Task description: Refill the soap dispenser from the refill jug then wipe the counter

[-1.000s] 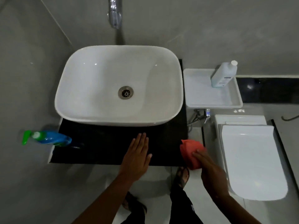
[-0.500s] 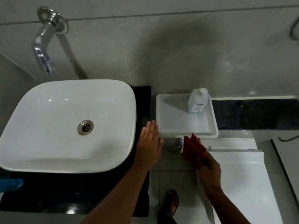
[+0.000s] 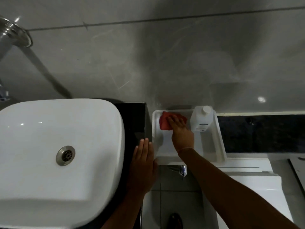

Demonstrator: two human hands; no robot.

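Observation:
My right hand presses a red cloth flat onto the back left part of a white tray-like shelf. A white capped bottle stands at the tray's back right corner, a short way right of my hand. My left hand is flat with its fingers together, over the dark counter beside the tray's left edge, holding nothing. The blue soap dispenser is out of view.
A white basin fills the left side, with a chrome tap on the tiled wall above it. A white toilet cistern and lid lie below the tray. A dark ledge runs right of the tray.
My right hand has carried the red cloth up from the counter's right end onto the white tray. My left hand has shifted right alongside the basin. The view has swung right, losing the blue dispenser.

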